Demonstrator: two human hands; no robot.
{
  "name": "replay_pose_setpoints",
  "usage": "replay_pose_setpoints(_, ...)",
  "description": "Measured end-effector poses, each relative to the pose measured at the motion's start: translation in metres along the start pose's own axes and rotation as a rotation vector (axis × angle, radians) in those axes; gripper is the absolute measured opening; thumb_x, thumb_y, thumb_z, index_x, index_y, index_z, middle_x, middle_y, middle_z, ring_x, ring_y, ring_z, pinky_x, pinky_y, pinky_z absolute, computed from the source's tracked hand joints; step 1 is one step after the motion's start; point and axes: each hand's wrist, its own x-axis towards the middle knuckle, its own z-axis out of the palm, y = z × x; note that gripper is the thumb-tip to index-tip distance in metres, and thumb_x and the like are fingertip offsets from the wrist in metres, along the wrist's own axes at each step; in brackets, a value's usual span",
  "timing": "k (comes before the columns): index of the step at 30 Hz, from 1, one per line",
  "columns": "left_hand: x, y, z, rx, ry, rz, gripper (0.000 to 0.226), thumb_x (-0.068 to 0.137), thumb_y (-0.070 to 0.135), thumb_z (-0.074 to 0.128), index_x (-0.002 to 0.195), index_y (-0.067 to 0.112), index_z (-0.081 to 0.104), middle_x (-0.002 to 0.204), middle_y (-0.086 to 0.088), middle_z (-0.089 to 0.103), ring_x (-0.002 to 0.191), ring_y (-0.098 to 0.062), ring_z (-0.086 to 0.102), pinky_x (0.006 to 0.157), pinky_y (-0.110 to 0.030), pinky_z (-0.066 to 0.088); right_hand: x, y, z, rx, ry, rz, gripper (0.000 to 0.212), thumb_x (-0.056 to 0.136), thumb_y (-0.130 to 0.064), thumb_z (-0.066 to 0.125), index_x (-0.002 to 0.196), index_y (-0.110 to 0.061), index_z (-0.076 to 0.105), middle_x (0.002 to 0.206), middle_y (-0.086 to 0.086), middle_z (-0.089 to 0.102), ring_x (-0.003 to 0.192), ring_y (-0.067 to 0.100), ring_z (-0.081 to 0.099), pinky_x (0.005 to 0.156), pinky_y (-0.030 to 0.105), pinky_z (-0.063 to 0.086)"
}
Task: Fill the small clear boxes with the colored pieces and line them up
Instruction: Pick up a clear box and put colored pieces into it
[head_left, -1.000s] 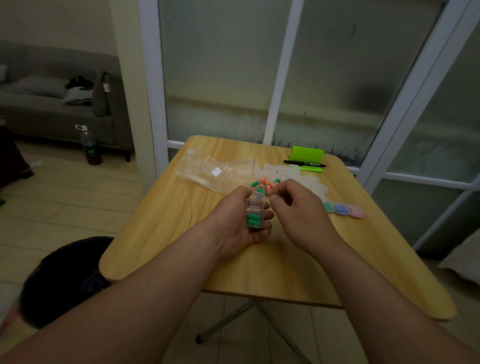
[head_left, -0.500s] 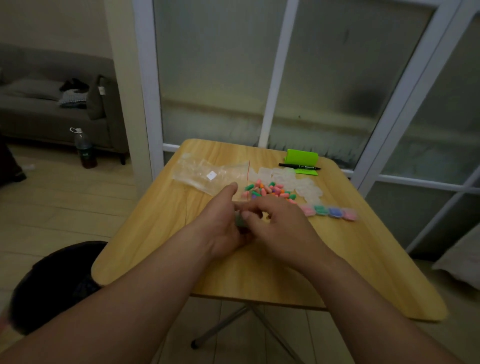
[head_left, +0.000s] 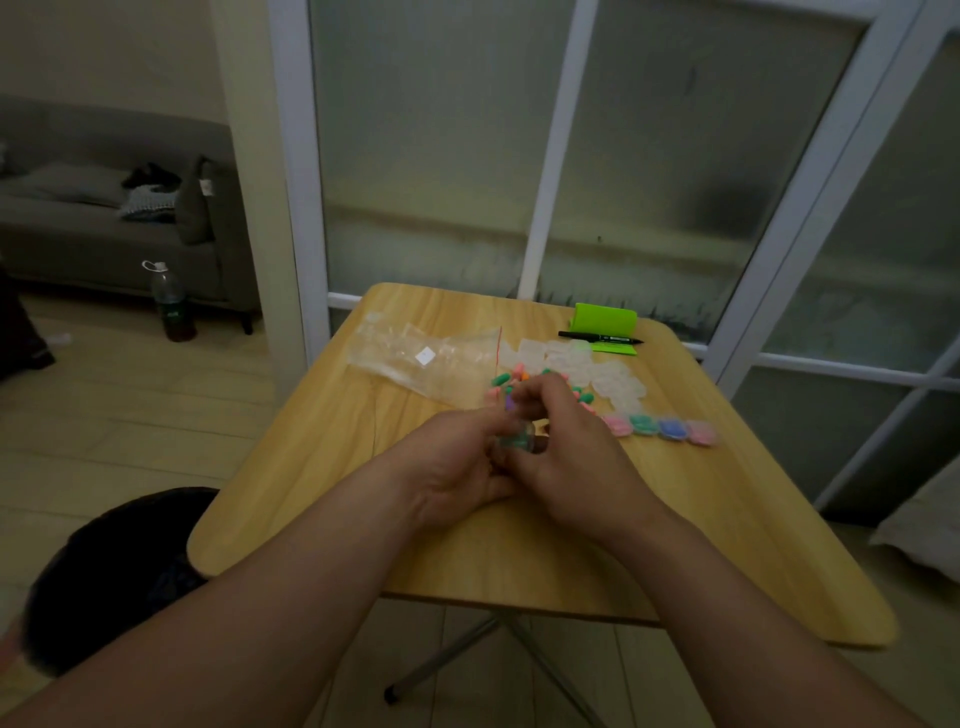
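Both the left hand (head_left: 457, 467) and the right hand (head_left: 569, 460) clamp one small box (head_left: 521, 437) (green pieces (head_left: 511, 443) inside) well inside the table (head_left: 353, 499) edges, probably to snap it shut.

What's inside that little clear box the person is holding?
Something green shows through the small clear box, gripped between the left hand and right hand. Their fingers cover most of it, so how many pieces it holds cannot be seen.
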Motion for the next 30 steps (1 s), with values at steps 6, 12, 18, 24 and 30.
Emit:
replay_pose_setpoints(6, 0.005, -0.004, -0.004, 0.054, 0.139, 0.064, 0.032, 0.102, 0.000, 0.051, 0.130, -0.006, 0.063, 0.111, -0.027, 0.070, 0.079, -0.024, 0.071, 0.067, -0.030, 0.060, -0.007, 0.000, 0.005, -0.094, -0.018, -0.007, 0.061, 0.089, -0.034, 0.077, 0.144, -0.031, 0.052, 0.137, -0.012, 0.056, 0.127, 0.006, 0.053, 0.103, 0.030, 0.053)
replay_pose_setpoints(12, 0.008, -0.008, -0.006, 0.117, 0.209, 0.114, 0.024, 0.100, -0.005, 0.052, 0.117, -0.008, 0.069, 0.094, -0.022, 0.073, 0.070, -0.020, 0.075, 0.061, -0.031, 0.062, -0.008, -0.006, 0.012, -0.166, -0.009, 0.015, 0.032, 0.090, -0.030, 0.068, 0.122, -0.031, 0.061, 0.118, -0.010, 0.056, 0.112, 0.011, 0.054, 0.095, 0.039, 0.055)
replay_pose_setpoints(18, 0.007, -0.010, 0.001, 0.137, 0.218, 0.133, 0.021, 0.101, -0.007, 0.050, 0.105, -0.005, 0.070, 0.081, -0.017, 0.074, 0.064, -0.018, 0.074, 0.056, -0.029, 0.061, -0.010, -0.005, 0.011, -0.191, -0.005, 0.027, 0.031, 0.093, -0.031, 0.066, 0.124, -0.031, 0.061, 0.119, -0.010, 0.056, 0.111, 0.010, 0.055, 0.095, 0.038, 0.054)
replay_pose_setpoints(24, 0.008, -0.013, 0.015, 0.125, 0.238, 0.159, 0.018, 0.100, -0.007, 0.052, 0.103, -0.006, 0.069, 0.085, -0.021, 0.071, 0.064, -0.021, 0.074, 0.057, -0.030, 0.062, -0.017, 0.001, 0.004, -0.236, 0.097, 0.050, 0.034, 0.094, -0.036, 0.067, 0.127, -0.034, 0.061, 0.119, -0.011, 0.057, 0.112, 0.010, 0.054, 0.091, 0.033, 0.052)
replay_pose_setpoints(30, 0.014, -0.017, 0.030, 0.120, 0.253, 0.149, 0.017, 0.100, -0.005, 0.052, 0.093, -0.002, 0.066, 0.087, -0.022, 0.066, 0.070, -0.024, 0.068, 0.058, -0.031, 0.060, -0.022, 0.006, -0.004, -0.242, 0.171, 0.139, 0.021, 0.091, -0.039, 0.070, 0.100, -0.036, 0.052, 0.091, -0.013, 0.061, 0.083, 0.005, 0.060, 0.068, 0.039, 0.056)
